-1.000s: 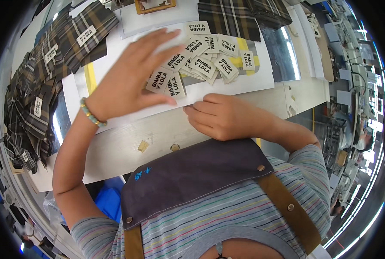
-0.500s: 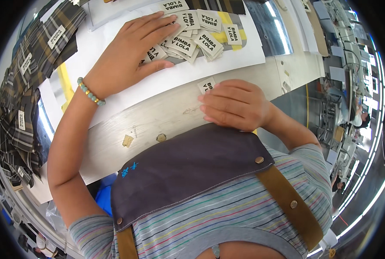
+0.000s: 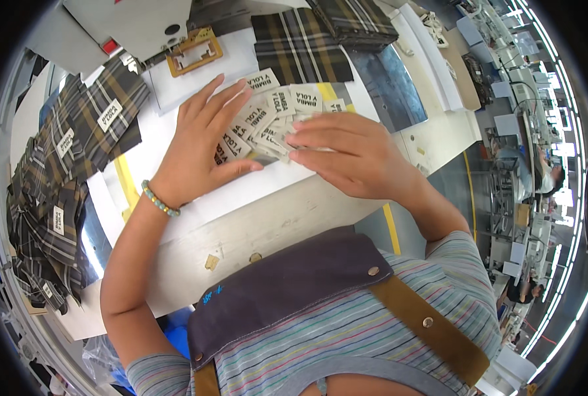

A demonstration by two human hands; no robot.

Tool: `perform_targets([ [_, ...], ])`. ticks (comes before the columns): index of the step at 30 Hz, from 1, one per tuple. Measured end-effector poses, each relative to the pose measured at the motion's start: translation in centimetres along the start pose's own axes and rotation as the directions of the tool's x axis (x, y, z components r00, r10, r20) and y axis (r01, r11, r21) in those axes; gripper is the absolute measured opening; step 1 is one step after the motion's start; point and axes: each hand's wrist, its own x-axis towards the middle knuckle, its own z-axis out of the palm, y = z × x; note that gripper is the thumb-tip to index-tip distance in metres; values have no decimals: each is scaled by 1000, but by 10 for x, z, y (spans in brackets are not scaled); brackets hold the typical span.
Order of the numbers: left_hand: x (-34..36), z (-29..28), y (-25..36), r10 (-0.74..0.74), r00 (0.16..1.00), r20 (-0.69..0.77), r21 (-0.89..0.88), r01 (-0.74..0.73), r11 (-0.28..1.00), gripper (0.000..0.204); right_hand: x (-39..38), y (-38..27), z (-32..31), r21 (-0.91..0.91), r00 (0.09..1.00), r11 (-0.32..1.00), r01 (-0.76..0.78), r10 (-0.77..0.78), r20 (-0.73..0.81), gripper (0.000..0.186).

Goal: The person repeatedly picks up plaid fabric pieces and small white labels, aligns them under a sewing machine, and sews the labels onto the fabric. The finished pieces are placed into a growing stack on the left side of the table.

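Observation:
A loose pile of white rectangular labels (image 3: 307, 99) with black lettering lies on white paper over yellow tape near the middle of the table. My left hand (image 3: 201, 135) rests at the pile's left side, fingers spread and thumb pointing right along its lower edge. My right hand (image 3: 353, 155) reaches over the right part of the same pile, fingers extended and a little bent, fingertips among the labels and hiding some of them. Neither hand visibly lifts a label.
Plaid fabric pieces (image 3: 43, 224) with labels lie heaped at left. A sewing machine (image 3: 109, 30) and yellow frame (image 3: 192, 43) are at the back, beside plaid fabric (image 3: 294, 46) and a stack (image 3: 353, 20). Other people (image 3: 546, 175) sit at workstations far right.
My right hand has risen from the table's front, where a label was under its fingers, onto the pile. My left hand stays at the pile's left. The view has shifted, showing more machine.

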Motion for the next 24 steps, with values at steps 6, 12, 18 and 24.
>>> perform_targets([
  [6, -3, 4, -3, -99, 994, 51, 47, 97, 994, 111, -15, 29, 22, -16, 931, 935, -353, 353, 93, 64],
  [12, -3, 5, -4, -58, 987, 148, -9, 60, 998, 109, -3, 24, 56, 69, 892, 897, -436, 421, 165, 86],
  [18, -2, -5, -5, -26, 1000, 7, 5, 26, 1000, 70, 21, 36, 67, 100, 948, 957, -274, 251, 194, 65],
  [24, -7, -32, -28, -324, 900, -293, -240, 259, 936, 28, 46, 54, 45, 77, 965, 965, -252, 256, -52, 33],
])
